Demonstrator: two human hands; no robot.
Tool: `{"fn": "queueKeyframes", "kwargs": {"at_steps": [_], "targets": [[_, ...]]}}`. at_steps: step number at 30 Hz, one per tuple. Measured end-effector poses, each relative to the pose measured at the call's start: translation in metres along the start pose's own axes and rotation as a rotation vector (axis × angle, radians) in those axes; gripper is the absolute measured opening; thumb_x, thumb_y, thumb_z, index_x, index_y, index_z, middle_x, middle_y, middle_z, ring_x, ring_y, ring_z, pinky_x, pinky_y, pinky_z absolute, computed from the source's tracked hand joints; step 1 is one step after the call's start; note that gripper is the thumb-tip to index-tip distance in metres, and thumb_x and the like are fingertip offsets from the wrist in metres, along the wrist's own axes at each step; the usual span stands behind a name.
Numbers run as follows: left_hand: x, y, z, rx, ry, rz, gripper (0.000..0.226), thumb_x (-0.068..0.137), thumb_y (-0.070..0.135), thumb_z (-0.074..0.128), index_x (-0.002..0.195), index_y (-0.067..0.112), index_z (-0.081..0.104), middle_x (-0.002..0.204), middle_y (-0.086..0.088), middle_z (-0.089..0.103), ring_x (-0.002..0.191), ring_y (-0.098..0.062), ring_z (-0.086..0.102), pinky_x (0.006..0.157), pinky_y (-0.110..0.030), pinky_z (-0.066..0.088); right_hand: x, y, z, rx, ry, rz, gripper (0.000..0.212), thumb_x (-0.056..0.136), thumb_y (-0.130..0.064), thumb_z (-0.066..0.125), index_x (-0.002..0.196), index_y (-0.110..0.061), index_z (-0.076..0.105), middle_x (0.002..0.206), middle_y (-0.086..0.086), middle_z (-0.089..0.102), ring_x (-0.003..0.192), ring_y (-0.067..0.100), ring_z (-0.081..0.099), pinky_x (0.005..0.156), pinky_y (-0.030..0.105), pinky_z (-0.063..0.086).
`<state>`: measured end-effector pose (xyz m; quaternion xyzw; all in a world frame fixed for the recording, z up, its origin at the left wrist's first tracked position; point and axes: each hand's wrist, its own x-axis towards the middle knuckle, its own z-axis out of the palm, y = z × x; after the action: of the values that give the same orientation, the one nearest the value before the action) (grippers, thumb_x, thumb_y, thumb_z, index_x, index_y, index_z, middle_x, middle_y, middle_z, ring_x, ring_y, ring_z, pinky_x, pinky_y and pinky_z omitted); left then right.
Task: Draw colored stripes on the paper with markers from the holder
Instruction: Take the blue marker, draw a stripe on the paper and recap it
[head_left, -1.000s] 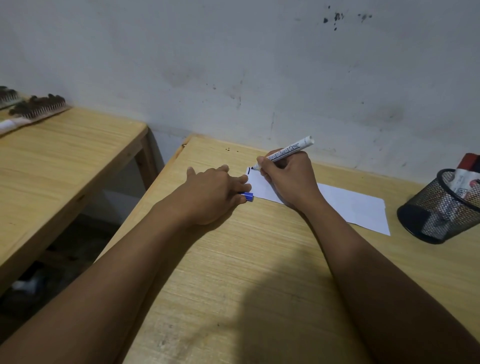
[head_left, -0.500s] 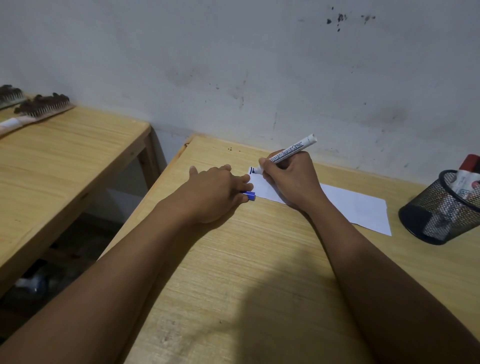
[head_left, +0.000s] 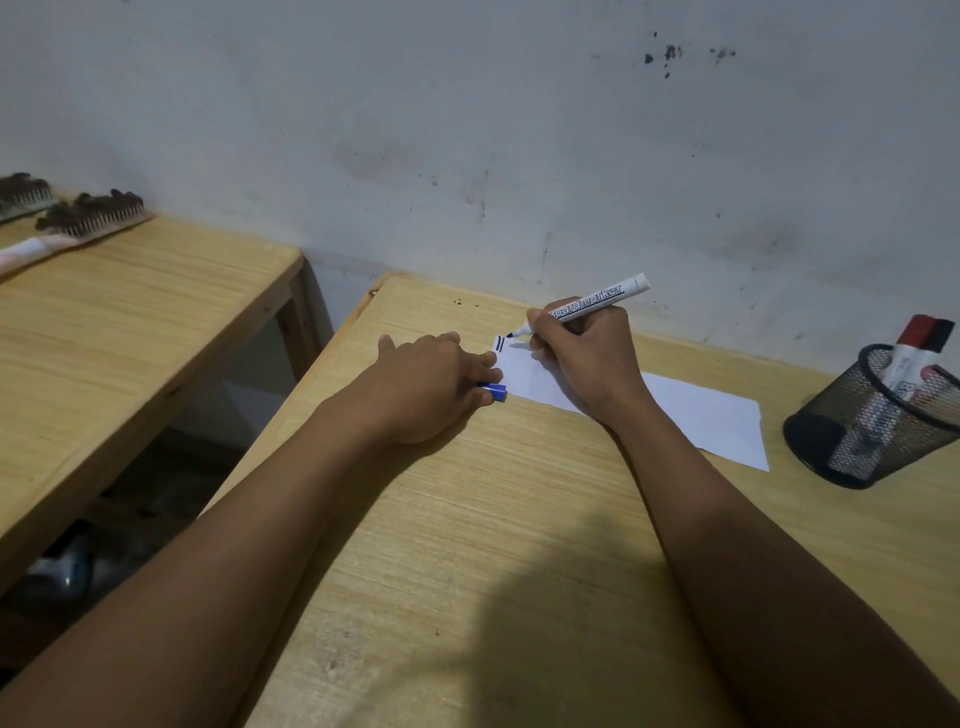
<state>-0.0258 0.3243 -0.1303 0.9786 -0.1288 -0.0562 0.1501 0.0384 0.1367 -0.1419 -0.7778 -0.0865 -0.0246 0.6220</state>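
Note:
A white sheet of paper (head_left: 696, 415) lies on the wooden desk (head_left: 519, 545) near the wall. My right hand (head_left: 587, 358) grips a white board marker (head_left: 597, 302), its dark tip at the paper's far left corner. Two short blue stripes (head_left: 500, 343) mark that corner. My left hand (head_left: 431, 387) rests palm down on the paper's left edge and holds the blue marker cap (head_left: 493, 391) between its fingers. A black mesh holder (head_left: 872, 421) at the right holds other markers (head_left: 919, 358), one with a red cap.
A second wooden table (head_left: 130, 322) stands to the left across a gap, with two brushes (head_left: 88, 215) on its far edge. The stained wall (head_left: 519, 156) runs right behind the desk.
A second short blue stripe has appeared beside the first at the paper's corner. The marker tip has shifted slightly right. My left hand has stayed on the paper's edge.

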Motion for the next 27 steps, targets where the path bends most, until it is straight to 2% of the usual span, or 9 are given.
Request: {"fn": "queueKeyframes", "kwargs": {"at_steps": [3,6,8,10,13,17,20,22,27], "targets": [[0.000,-0.002,0.003,-0.019,0.009,-0.028,0.039,0.098,0.046,0.043,0.136,0.040,0.051,0.150,0.009,0.045,0.144,-0.022,0.030,0.109,-0.071,0.016,-0.005,-0.011,-0.005,0.164,0.031,0.052,0.017,0.096,-0.014,0.071,0.093,0.002,0.074,0.071,0.010,0.069,0.060,0.018,0.061,0.057,0.032,0.051],[-0.005,0.001,0.001,-0.020,0.015,-0.051,0.038,0.096,0.051,0.041,0.130,0.044,0.054,0.141,0.005,0.052,0.133,-0.026,0.043,0.103,-0.063,0.023,-0.017,-0.033,-0.020,0.212,0.069,0.007,0.020,0.096,-0.012,0.070,0.095,0.008,0.072,0.073,0.013,0.067,0.054,0.013,0.056,0.055,0.026,0.048],[-0.012,0.007,-0.003,-0.059,0.033,-0.058,0.039,0.094,0.054,0.042,0.128,0.043,0.057,0.147,0.006,0.048,0.133,-0.026,0.044,0.105,-0.061,0.025,-0.029,-0.051,-0.035,0.185,0.070,-0.047,0.023,0.097,-0.011,0.070,0.097,0.012,0.072,0.072,0.013,0.067,0.052,0.012,0.056,0.053,0.023,0.048],[-0.022,0.017,-0.011,-0.172,0.085,-0.056,0.041,0.090,0.056,0.047,0.125,0.042,0.061,0.157,0.011,0.033,0.136,-0.024,0.042,0.110,-0.063,0.025,-0.043,-0.067,-0.052,0.173,0.068,-0.089,0.016,0.096,-0.011,0.070,0.088,0.002,0.075,0.069,0.009,0.069,0.052,0.014,0.056,0.053,0.025,0.049],[-0.034,0.037,-0.031,-0.228,0.206,0.009,0.032,0.093,0.049,0.052,0.122,0.043,0.063,0.160,0.012,0.026,0.136,-0.020,0.043,0.111,-0.055,0.030,-0.069,-0.089,-0.080,0.178,0.083,-0.134,0.017,0.096,-0.012,0.071,0.080,-0.009,0.076,0.065,0.006,0.069,0.052,0.016,0.056,0.052,0.027,0.047],[-0.053,0.088,-0.068,-0.316,0.373,0.135,0.030,0.094,0.041,0.055,0.122,0.038,0.065,0.156,0.010,0.034,0.135,-0.015,0.043,0.106,-0.034,0.036,-0.107,-0.123,-0.107,0.195,0.100,-0.187,0.017,0.097,-0.011,0.070,0.085,0.000,0.075,0.066,0.009,0.068,0.051,0.016,0.054,0.052,0.028,0.045],[-0.070,0.134,-0.093,-0.377,0.449,0.245,0.029,0.094,0.040,0.056,0.121,0.037,0.066,0.152,0.010,0.040,0.134,-0.013,0.045,0.104,-0.035,0.040,-0.134,-0.153,-0.126,0.196,0.130,-0.243,0.020,0.097,-0.011,0.069,0.090,0.007,0.075,0.066,0.009,0.068,0.051,0.016,0.055,0.050,0.026,0.046],[-0.081,0.162,-0.107,-0.402,0.489,0.305,0.029,0.094,0.041,0.056,0.121,0.038,0.066,0.150,0.011,0.043,0.134,-0.010,0.043,0.103,-0.029,0.037,-0.151,-0.173,-0.141,0.191,0.157,-0.285,0.023,0.097,-0.012,0.069,0.094,0.010,0.074,0.065,0.008,0.068,0.051,0.015,0.055,0.050,0.025,0.046],[-0.107,0.222,-0.131,-0.409,0.543,0.437,0.029,0.094,0.040,0.056,0.121,0.038,0.066,0.148,0.011,0.047,0.134,-0.009,0.042,0.101,-0.025,0.033,-0.192,-0.212,-0.180,0.137,0.186,-0.370,0.019,0.097,-0.012,0.070,0.088,0.004,0.075,0.065,0.008,0.067,0.050,0.015,0.054,0.051,0.026,0.045]]}}
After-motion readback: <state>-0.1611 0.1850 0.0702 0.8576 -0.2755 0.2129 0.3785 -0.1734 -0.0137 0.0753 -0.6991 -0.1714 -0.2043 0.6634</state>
